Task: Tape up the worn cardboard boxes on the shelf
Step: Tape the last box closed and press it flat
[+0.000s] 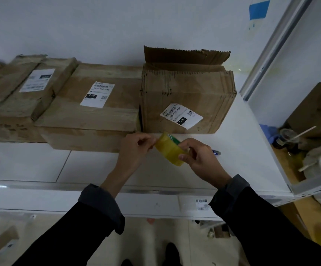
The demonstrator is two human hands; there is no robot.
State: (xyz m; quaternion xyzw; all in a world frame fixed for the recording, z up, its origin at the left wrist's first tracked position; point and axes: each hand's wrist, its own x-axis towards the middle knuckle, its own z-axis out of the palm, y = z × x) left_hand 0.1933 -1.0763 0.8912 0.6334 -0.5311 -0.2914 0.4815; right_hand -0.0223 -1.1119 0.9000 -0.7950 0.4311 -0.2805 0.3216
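Three worn cardboard boxes stand in a row on the white shelf [238,131]. The right box [186,96] is crumpled, its back flap standing open, with a label marked 122. A flat middle box [90,112] carries a 220 label, and the left box [15,96] has a white label too. In front of the right box, my right hand [198,158] grips a yellowish roll of tape [170,150]. My left hand [134,146] pinches the roll's outer surface at its left edge.
A blue pen [216,152] lies on the shelf just right of my right hand. Beyond the shelf's right edge sit a brown box [316,108], a plastic cup with a straw [288,137], and bags. A lower shelf rail [136,191] runs below my wrists.
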